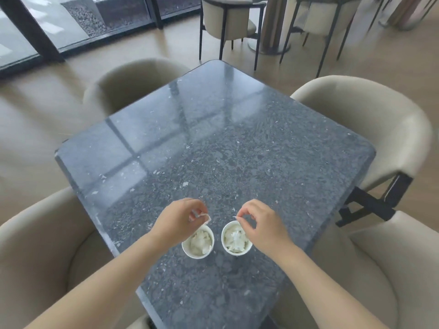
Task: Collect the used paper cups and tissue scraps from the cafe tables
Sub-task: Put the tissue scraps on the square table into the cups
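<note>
Cafe, stone table (213, 138) w/ beige armchairs (370, 119), more tables behind

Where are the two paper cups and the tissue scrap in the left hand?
Left cup (198, 243), head view, on tissue-filled inside.
Right cup (236, 239), head view, on tissue-filled inside.
Tissue scrap (206, 218), head view, on its free end.

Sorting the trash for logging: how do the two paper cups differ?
The left cup sits slightly nearer the person than the right cup. The left hand pinches a larger scrap above its cup; the right hand pinches a tiny one. Both are white, upright, holding crumpled tissue.
</note>
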The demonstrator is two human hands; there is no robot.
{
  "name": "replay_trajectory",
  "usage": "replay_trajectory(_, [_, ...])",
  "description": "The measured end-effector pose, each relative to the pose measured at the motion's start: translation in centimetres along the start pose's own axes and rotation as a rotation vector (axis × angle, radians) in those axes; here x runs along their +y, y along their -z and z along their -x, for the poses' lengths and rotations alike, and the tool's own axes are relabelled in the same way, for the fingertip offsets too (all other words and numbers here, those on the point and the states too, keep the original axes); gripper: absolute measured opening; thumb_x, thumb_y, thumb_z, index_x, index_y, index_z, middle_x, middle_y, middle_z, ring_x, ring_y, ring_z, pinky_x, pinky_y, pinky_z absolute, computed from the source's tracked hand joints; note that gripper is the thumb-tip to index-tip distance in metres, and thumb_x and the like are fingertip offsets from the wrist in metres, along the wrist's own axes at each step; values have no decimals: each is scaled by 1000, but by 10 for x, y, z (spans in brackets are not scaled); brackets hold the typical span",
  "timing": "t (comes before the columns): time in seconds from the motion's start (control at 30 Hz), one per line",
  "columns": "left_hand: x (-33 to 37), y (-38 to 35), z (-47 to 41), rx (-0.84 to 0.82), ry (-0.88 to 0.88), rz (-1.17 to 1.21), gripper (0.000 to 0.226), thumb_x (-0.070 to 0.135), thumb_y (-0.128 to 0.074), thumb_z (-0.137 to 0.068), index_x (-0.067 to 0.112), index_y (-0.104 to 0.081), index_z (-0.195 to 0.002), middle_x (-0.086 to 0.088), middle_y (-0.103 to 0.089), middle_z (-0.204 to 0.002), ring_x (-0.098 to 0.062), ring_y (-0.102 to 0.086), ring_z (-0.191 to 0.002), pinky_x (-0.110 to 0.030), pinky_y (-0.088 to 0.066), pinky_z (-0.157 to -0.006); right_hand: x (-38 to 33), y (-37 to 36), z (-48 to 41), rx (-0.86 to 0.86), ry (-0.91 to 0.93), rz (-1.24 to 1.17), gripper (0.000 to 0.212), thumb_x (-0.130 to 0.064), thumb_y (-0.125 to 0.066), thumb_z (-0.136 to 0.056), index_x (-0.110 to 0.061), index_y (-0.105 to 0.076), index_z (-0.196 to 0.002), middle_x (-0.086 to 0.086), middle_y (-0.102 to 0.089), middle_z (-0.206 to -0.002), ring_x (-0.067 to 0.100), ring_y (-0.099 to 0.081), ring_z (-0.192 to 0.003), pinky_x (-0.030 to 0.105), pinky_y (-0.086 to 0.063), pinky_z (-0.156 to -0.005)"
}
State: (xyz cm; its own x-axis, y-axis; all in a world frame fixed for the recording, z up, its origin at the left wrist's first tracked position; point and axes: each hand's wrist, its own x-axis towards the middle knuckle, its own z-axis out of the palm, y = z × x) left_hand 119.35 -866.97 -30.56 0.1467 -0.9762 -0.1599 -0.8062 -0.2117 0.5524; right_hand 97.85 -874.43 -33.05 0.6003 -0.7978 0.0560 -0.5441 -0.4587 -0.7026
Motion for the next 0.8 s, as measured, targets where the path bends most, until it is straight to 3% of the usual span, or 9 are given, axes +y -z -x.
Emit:
replay_trajectory(0.1, [6, -7, 22, -56, -16, -108, 8, 37, -62, -84, 31, -63, -89, 16, -60, -84, -3, -53, -74, -17, -38, -62, -5, -5, 20, -74, 8, 57, 3, -19, -60, -85, -17, -60, -82, -8, -57, -90, 7, -49, -82, 14, -30, -65])
replay_trajectory(0.23, [7, -20, 35, -100, 42, -195, 22, 33, -58, -86, 34, -58, -109, 13, -58, -107, -11, -57, -97, -27, -47, -78, -5, -8, 30, -113, -49, 67, 8, -15, -58, -86, -15, -66, -89, 0, -61, -94, 15, -56, -86, 14, -33, -67])
replay_trajectory(0.33, [6, -24, 42, -83, 73, -187, 33, 30, -59, -86, 36, -53, -117, 13, -52, -118, -12, -57, -103, -32, -50, -81, -5, -4, 33, -107, -62, 64, 11, -10, -59, -85, -13, -68, -90, 2, -63, -91, 17, -57, -82, 13, -31, -66])
replay_trajectory(0.47, [6, -29, 50, -72, 85, -182, 32, 32, -57, -85, 36, -52, -116, 13, -52, -116, -12, -55, -104, -33, -50, -81, -5, -1, 37, -75, -34, 87, 9, -10, -60, -84, -14, -68, -85, 1, -65, -87, 17, -57, -79, 12, -27, -61])
replay_trajectory(0.6, [6, -36, 57, -71, 92, -192, 27, 36, -54, -86, 35, -54, -113, 14, -55, -115, -12, -54, -104, -28, -47, -78, -7, -6, 38, -100, 9, 156, 11, -16, -57, -87, -18, -67, -87, -2, -65, -89, 16, -56, -86, 23, -38, -67])
replay_trajectory(0.8, [8, -37, 54, -74, 74, -206, 26, 35, -53, -87, 34, -54, -113, 14, -55, -117, -12, -53, -106, -28, -46, -80, -12, -9, 27, -90, 6, 134, 5, -13, -59, -84, -16, -63, -85, -2, -63, -87, 18, -57, -84, 24, -41, -70])
